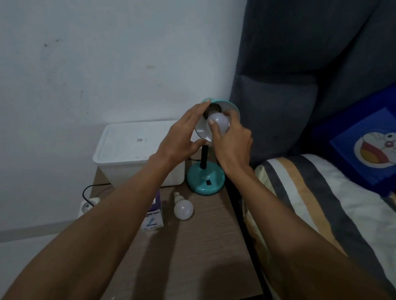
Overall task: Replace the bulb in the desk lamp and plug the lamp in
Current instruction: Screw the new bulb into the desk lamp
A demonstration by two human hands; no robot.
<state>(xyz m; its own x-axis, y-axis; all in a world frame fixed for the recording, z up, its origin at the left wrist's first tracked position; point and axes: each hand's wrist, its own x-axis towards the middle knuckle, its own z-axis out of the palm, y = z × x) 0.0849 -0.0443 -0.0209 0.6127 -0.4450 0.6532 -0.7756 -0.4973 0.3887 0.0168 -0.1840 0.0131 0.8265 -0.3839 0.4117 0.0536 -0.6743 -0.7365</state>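
A teal desk lamp stands at the back of the wooden bedside table, its round base (204, 181) near the table's right edge. The shade (230, 105) is tilted up toward me. My left hand (181, 137) grips the shade's left rim. My right hand (233, 140) is wrapped around a white bulb (219, 122) whose base sits at the socket inside the shade. A second white bulb (183, 208) lies loose on the table in front of the lamp. A purple and white bulb box (155, 216) stands left of it, partly hidden by my left forearm.
A white lidded box (132, 145) sits at the table's back left. A black cord (90, 188) runs to a white power strip (87, 206) on the floor by the wall. A bed with a striped sheet (316, 203) and a blue cushion (378, 142) borders the table's right side.
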